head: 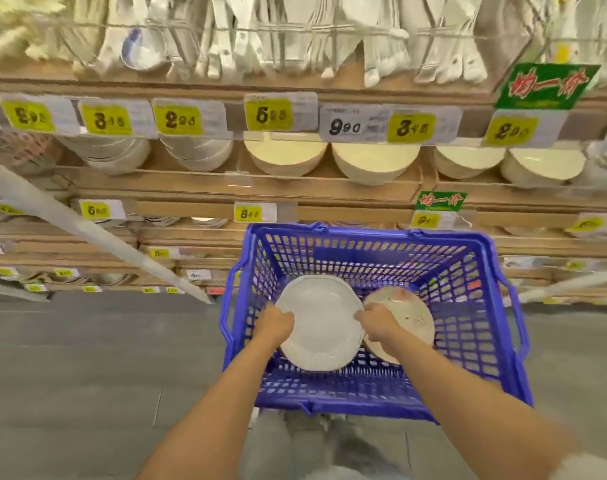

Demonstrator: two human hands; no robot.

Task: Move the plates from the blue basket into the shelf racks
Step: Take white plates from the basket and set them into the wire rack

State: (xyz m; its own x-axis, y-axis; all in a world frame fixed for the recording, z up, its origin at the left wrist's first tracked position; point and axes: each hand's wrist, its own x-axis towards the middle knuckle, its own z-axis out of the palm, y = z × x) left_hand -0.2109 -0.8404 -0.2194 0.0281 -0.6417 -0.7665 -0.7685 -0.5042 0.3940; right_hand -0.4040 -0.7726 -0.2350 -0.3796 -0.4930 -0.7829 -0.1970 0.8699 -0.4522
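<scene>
A blue plastic basket point(468, 341) stands on the floor in front of the shelves. Inside it lies a white plate point(321, 323), and to its right a second plate with a faint floral pattern point(411, 315), partly under the white one's edge. My left hand point(274, 323) grips the white plate's left rim. My right hand point(376, 322) holds the white plate's right rim, resting over the patterned plate. The shelf racks point(295, 32) at the top hold several plates standing upright in wire dividers.
Wooden shelves point(226, 181) below the racks carry stacks of white and cream bowls, with yellow price tags along their edges. A white diagonal bar point(87, 223) crosses at the left. Grey floor point(87, 358) spreads to the left of the basket.
</scene>
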